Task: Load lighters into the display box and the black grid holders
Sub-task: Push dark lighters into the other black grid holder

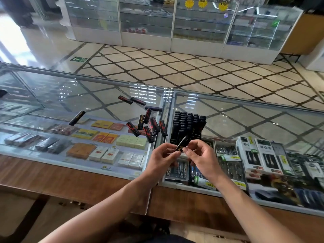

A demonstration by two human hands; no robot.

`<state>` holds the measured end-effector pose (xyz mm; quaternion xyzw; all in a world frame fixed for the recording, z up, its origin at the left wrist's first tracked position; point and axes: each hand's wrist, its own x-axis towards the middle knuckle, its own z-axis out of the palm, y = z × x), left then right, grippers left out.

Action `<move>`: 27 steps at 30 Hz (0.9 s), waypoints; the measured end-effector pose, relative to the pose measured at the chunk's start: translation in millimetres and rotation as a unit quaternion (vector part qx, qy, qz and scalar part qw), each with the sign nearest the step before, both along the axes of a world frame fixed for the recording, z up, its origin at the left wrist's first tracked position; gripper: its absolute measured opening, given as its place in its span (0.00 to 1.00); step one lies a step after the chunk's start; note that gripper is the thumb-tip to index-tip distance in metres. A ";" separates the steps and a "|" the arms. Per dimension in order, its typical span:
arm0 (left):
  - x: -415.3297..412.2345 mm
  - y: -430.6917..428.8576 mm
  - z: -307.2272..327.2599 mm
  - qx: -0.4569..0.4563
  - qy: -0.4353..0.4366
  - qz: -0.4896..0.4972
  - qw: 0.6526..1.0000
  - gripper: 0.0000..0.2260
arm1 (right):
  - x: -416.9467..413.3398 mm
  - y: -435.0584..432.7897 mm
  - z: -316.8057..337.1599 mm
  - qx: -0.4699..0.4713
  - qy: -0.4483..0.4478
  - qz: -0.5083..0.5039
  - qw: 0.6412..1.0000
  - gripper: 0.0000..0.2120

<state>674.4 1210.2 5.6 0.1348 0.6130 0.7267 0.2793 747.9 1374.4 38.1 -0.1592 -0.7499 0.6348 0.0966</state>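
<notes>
Glass-topped shop table point(105, 95), with a diamond-tiled floor and white showcases beyond it, carries the work.

Both hands meet over the seam between its two panes. The grip of the left hand point(163, 157) and that of the right hand point(201, 155) are each closed on one black lighter point(181, 146), fingertips and thumbs pinching it from either side. It sits tilted in the air, top end leaning away toward the far right, with a gold mark showing on its body. It touches neither the glass nor anything else.

Just behind it stands the black holder point(188, 125), packed with upright lighters in close rows. I cannot tell whether any slot at its near edge is free. Going by that fullness, this part of the loading looks well advanced.

To the left, the loose lighters point(149, 127) lie scattered on the glass: a tight cluster near the seam, three farther back, and one well apart to the left. Roughly ten or so are left to load, so the job appears past halfway but not near done. No second holder or display box can be made out.

Both bare forearms reach up from the lower edge and converge, wrists slightly bent, palms turned inward toward each other.
</notes>
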 end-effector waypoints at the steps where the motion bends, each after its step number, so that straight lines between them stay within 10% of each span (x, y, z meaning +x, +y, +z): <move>1: -0.2 1.2 0.1 -0.005 0.014 0.004 1.000 0.12 | -0.3 0.9 -0.9 0.003 0.001 0.000 1.000 0.07; 9: -13.8 6.4 -0.8 -0.105 0.196 0.000 0.975 0.08 | -2.0 9.9 0.5 0.018 0.011 0.006 1.000 0.05; 17: -21.2 -4.3 -23.9 -0.326 0.532 0.009 0.782 0.14 | -9.3 22.6 2.3 0.018 0.017 -0.015 1.000 0.03; 27: -16.8 -4.2 -31.1 -0.402 0.556 -0.039 0.726 0.23 | -22.7 72.3 5.9 0.180 0.021 -0.082 0.980 0.03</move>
